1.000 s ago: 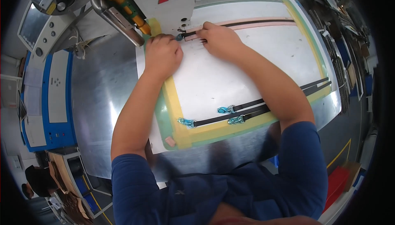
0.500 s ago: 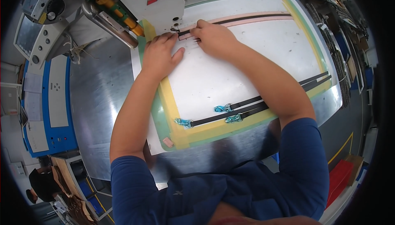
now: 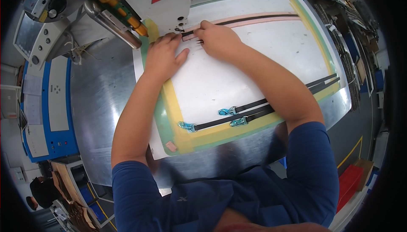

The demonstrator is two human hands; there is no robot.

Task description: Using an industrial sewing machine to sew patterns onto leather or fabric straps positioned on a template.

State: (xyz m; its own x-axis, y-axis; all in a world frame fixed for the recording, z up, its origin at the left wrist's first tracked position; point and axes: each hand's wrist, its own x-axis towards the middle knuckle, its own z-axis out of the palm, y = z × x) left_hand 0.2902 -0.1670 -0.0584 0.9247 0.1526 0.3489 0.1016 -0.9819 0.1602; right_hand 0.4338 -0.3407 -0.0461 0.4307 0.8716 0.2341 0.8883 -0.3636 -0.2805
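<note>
A long black strap (image 3: pixel 254 18) lies along a pink strip near the far edge of a white board (image 3: pixel 254 58). My left hand (image 3: pixel 163 58) rests flat by the strap's left end, fingers stretched and thumb apart. Just right of it, my right hand (image 3: pixel 218 40) is closed, its fingertips pressing on the strap. Two thin dark prongs, like tweezers (image 3: pixel 199 42), stick out from under the right hand; the rest is hidden by the palm. Closer to me lie several black straps (image 3: pixel 220 121) with metal snap hooks (image 3: pixel 239 121) wrapped in blue film.
The white machine head (image 3: pixel 157 3) stands right beyond my hands. A metal tube (image 3: pixel 112 24) and a control panel (image 3: pixel 40 41) are at left. Yellow tape (image 3: pixel 174 100) and green tape borders the board on a metal table (image 3: pixel 97 104). A person (image 3: pixel 44 194) is at the far lower left.
The whole view has shifted slightly. Both hands stay at the left end of the far strap, with the right fingertips a touch closer to the left hand.
</note>
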